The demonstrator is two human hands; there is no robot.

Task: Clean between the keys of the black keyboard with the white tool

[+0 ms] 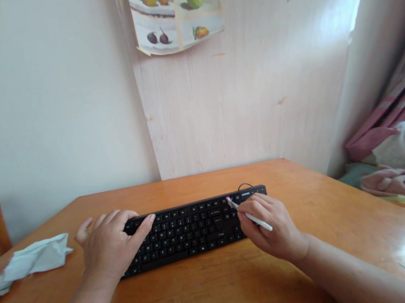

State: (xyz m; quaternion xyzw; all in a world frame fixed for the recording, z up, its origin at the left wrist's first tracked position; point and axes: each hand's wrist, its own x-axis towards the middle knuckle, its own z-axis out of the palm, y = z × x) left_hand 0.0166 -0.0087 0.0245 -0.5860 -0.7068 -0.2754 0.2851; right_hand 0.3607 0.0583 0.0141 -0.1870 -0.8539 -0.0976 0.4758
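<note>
keyboard (184,231): laid on the worktop (195,301), between both hands
left hand (105,243): grip clasped on the keyboard's left end, thumb on top
right hand (282,231): white stick (259,222) pinched in the grip, slanted toward the upper keys
hidden: keyboard's lower right corner
cut off: white cloth (38,257)

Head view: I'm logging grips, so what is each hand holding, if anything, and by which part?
The right hand holds a white stick partway along its shaft; the left hand holds the keyboard at its left end.
</note>
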